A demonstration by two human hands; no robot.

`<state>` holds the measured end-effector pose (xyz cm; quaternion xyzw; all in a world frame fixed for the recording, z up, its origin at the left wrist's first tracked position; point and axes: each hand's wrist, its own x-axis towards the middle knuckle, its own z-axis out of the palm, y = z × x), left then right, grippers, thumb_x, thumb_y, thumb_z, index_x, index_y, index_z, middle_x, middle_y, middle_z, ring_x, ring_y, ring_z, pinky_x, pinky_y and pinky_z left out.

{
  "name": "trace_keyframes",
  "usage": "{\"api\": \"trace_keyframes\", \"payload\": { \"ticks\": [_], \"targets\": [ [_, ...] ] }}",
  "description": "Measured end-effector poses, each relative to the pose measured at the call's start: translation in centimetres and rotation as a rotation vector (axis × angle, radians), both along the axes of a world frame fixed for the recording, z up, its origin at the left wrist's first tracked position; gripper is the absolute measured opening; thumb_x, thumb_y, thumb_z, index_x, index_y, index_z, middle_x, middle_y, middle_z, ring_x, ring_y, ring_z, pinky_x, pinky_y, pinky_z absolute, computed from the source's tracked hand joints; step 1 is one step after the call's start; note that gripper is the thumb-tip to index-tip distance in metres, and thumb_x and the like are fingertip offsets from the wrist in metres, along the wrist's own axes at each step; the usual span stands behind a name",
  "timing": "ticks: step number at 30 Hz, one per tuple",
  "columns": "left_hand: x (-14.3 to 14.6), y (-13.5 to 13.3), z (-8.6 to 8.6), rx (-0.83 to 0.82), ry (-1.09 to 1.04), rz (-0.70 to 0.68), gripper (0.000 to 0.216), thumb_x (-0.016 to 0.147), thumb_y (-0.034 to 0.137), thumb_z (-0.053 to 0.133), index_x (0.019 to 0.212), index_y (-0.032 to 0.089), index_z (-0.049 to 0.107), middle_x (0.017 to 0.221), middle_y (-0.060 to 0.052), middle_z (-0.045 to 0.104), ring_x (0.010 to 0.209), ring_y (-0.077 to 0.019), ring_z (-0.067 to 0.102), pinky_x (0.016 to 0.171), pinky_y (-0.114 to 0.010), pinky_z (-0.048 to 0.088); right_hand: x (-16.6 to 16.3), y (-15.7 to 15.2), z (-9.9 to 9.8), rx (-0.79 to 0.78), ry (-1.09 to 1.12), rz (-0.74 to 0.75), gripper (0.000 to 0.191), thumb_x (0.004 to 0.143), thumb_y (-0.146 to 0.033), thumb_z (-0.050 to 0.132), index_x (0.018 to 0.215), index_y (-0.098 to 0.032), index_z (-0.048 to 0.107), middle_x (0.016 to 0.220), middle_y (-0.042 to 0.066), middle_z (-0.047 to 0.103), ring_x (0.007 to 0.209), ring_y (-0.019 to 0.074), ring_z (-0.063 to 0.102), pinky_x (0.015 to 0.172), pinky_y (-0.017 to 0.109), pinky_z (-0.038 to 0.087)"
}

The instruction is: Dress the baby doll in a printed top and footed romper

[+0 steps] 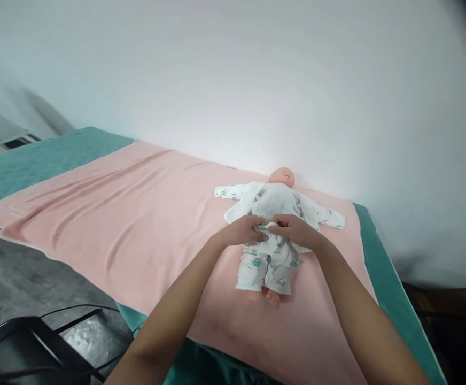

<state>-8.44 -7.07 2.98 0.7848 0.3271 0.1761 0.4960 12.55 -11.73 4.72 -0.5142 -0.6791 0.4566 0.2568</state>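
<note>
A baby doll (pixel 281 177) lies on its back on a pink towel (pixel 137 214), head toward the wall, arms spread. It wears an open white patterned jacket (pixel 275 200) and matching trousers (pixel 269 264). My left hand (pixel 244 231) and my right hand (pixel 297 230) meet at the doll's waist. Both have their fingers curled and pinch the waistband of the trousers. The doll's bare feet (pixel 267 297) stick out toward me.
The pink towel covers a teal-covered table (pixel 385 289) pushed against a white wall (pixel 257 80). A black chair with cables (pixel 36 342) stands at the lower left on a grey floor. More teal surface runs off to the far left.
</note>
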Motion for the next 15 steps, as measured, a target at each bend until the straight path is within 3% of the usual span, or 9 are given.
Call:
{"api": "trace_keyframes", "payload": {
  "ticks": [4, 7, 10, 15],
  "targets": [
    [1.2, 3.6, 1.3, -0.105, -0.074, -0.161, 0.027, 0.067, 0.035, 0.073, 0.076, 0.017, 0.055, 0.068, 0.004, 0.046, 0.063, -0.0104, 0.044, 0.055, -0.023, 0.03, 1.0, 0.8, -1.0, -0.045, 0.177, -0.06, 0.037, 0.08, -0.053, 0.066, 0.075, -0.018, 0.054, 0.065, -0.004, 0.045, 0.06, 0.0096, 0.038, 0.054, 0.024, 0.027],
    [1.5, 5.8, 1.3, -0.188, -0.049, -0.293, 0.033, 0.065, 0.038, 0.077, 0.07, 0.017, 0.052, 0.063, 0.005, 0.041, 0.059, -0.0086, 0.039, 0.053, -0.022, 0.025, 1.8, 1.5, -1.9, -0.077, 0.307, -0.079, 0.031, 0.079, -0.048, 0.07, 0.083, -0.018, 0.061, 0.071, -0.002, 0.053, 0.065, 0.011, 0.046, 0.057, 0.023, 0.033],
    [1.3, 7.5, -0.8, -0.325, -0.138, -0.338, 0.04, 0.065, 0.045, 0.078, 0.066, 0.016, 0.05, 0.059, 0.005, 0.042, 0.054, -0.0077, 0.037, 0.05, -0.022, 0.023, 2.8, 2.1, -3.5, -0.098, 0.476, -0.109, 0.026, 0.077, -0.041, 0.074, 0.091, -0.021, 0.065, 0.079, 0.0, 0.06, 0.068, 0.0122, 0.052, 0.058, 0.023, 0.037],
    [0.6, 8.8, -6.2, -0.577, -0.443, -0.206, 0.052, 0.058, 0.057, 0.078, 0.058, 0.016, 0.046, 0.05, 0.005, 0.04, 0.046, -0.0066, 0.034, 0.045, -0.022, 0.023, 4.2, 2.1, -6.9, -0.123, 0.783, -0.234, 0.027, 0.069, -0.039, 0.08, 0.082, -0.023, 0.064, 0.071, -0.002, 0.056, 0.058, 0.0108, 0.048, 0.051, 0.022, 0.034]
  ]
}}
